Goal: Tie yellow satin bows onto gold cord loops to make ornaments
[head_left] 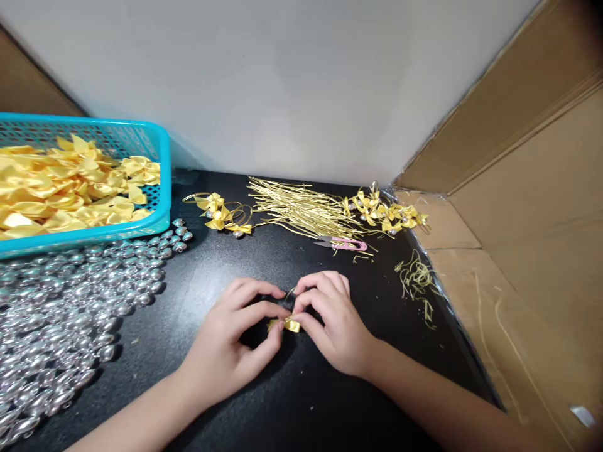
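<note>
Between my two hands, just above the black table (202, 351), is a small yellow ribbon bow (293, 326). My left hand (240, 329) pinches it from the left with thumb and index finger. From the other side my right hand (330, 317) is closed, thumb and fingertips meeting at a thin gold cord (291, 292) by the bow. The fingers partly cover the bow and the cord's ends. Farther back lies a pile of cut gold cords (301, 207), with pink-handled thread snips (346, 243) along its front edge.
A blue basket (164, 176) of yellow bows stands at the left behind many silver beads (94, 295). Bows with beads and cords lie at back left (221, 216) and back right (377, 210). Cord scraps (417, 276) lie right; cardboard (527, 176) borders that side.
</note>
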Tool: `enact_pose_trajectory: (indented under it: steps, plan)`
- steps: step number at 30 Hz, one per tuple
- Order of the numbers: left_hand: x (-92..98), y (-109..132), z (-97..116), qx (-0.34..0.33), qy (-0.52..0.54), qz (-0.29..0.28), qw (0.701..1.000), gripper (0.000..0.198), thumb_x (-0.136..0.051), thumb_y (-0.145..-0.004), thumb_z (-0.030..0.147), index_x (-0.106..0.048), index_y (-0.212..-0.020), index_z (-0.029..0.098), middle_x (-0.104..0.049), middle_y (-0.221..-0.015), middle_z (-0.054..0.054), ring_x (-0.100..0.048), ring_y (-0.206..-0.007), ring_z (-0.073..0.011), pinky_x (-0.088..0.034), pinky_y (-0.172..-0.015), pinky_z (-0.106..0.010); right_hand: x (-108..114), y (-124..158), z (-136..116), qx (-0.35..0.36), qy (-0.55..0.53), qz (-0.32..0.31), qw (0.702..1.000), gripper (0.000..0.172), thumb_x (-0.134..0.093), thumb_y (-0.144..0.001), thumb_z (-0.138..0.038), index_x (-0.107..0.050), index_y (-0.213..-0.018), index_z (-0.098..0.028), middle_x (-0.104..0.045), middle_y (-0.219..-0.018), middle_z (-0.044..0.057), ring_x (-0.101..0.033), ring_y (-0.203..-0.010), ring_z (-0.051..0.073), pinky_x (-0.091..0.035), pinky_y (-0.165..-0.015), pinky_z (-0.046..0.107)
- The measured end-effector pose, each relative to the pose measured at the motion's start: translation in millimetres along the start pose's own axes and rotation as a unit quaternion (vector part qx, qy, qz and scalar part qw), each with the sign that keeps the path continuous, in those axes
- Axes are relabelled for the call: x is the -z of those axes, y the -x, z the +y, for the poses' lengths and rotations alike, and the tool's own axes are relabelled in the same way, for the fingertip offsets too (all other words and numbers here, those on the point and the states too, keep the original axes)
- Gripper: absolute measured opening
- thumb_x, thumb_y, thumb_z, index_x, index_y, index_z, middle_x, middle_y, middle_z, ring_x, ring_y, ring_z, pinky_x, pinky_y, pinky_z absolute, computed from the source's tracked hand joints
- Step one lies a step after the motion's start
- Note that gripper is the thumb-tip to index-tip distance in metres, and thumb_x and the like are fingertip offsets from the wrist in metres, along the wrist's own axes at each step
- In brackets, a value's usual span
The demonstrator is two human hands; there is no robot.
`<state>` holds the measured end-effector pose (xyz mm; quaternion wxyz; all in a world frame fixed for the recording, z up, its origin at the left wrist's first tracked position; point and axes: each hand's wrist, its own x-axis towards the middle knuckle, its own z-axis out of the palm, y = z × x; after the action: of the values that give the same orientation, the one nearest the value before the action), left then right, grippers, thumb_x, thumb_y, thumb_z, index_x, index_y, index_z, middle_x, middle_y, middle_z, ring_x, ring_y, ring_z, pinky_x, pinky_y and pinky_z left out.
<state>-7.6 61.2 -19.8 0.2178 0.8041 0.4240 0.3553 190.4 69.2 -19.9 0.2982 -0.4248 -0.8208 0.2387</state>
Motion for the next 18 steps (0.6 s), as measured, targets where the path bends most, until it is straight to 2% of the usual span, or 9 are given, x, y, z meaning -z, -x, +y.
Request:
enact_pose_trajectory:
  steps: [18]
  plan:
    - [7.1, -2.5, 1.2, -0.094, -0.162, -0.031, 0.982, 0.012, -0.057, -0.086, 0.016, -0.068, -0.085, 0.022, -0.071, -0.102, -0.006, -0.058, -0.095, -0.0242, -0.044, -0.083, -0.040, 1.3, 0.5, 0.4, -0.010, 0.006, -0.009, 1.000, 0.008, -0.055, -0.092, -0.016, -0.057, -0.087, -0.022, -0.063, -0.106, 0.003, -0.051, -0.104, 0.019, -0.034, -0.090, 0.037]
